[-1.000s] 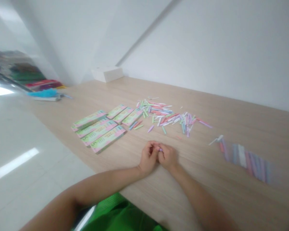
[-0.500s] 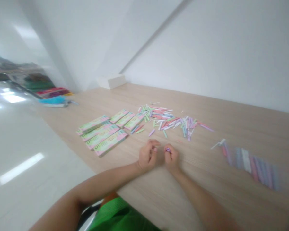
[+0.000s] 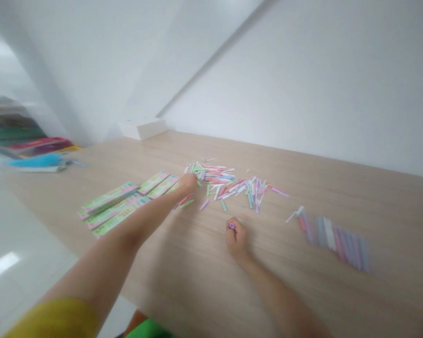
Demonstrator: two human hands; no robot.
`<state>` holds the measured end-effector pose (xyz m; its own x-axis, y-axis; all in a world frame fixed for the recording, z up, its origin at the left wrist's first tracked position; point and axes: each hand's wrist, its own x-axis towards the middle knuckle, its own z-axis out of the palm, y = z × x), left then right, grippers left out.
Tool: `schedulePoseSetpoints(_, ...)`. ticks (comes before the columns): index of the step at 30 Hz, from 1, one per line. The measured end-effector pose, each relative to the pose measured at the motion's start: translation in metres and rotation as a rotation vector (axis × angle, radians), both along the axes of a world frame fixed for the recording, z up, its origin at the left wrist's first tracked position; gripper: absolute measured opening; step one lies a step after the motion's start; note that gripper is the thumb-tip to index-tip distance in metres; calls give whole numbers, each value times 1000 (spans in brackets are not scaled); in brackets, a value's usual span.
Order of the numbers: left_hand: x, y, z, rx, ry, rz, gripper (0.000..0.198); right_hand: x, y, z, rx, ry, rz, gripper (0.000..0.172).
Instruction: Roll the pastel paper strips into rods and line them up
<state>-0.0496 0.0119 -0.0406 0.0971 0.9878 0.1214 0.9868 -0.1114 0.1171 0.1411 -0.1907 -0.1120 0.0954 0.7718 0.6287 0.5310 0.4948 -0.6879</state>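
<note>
Left hand (image 3: 187, 183) now at the colored stick pile (image 3: 225, 180), grip unclear; right hand (image 3: 237, 238) still closed on a purple stick (image 3: 231, 226)

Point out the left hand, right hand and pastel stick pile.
Left hand (image 3: 188, 183), head view, back of hand.
Right hand (image 3: 237, 238), head view, middle of fist.
Pastel stick pile (image 3: 225, 180), head view, pile's middle.

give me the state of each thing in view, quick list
left hand, reaching to the pile's edge, grip unclear
right hand, closed around a purple chalk piece
chalk pile, loose and scattered
green-and-pink boxes, lying flat
chalk row, sticks side by side, blurred
</note>
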Motion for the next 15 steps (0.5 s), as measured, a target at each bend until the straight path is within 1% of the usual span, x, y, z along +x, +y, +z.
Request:
schedulePoseSetpoints(3,11,8,-14,-7,98,-113,30,1,1,3,44,-40,1,14)
schedulePoseSetpoints(6,19,12,-24,19,187,-225,31,2,2,6,82,-88,9,14)
schedulePoseSetpoints(12,26,8,-31,112,313,-445,29,5,8,6,168,-174,48,14)
schedulePoseSetpoints(15,24,3,-33,149,348,-525,30,5,8,6,186,-202,59,14)
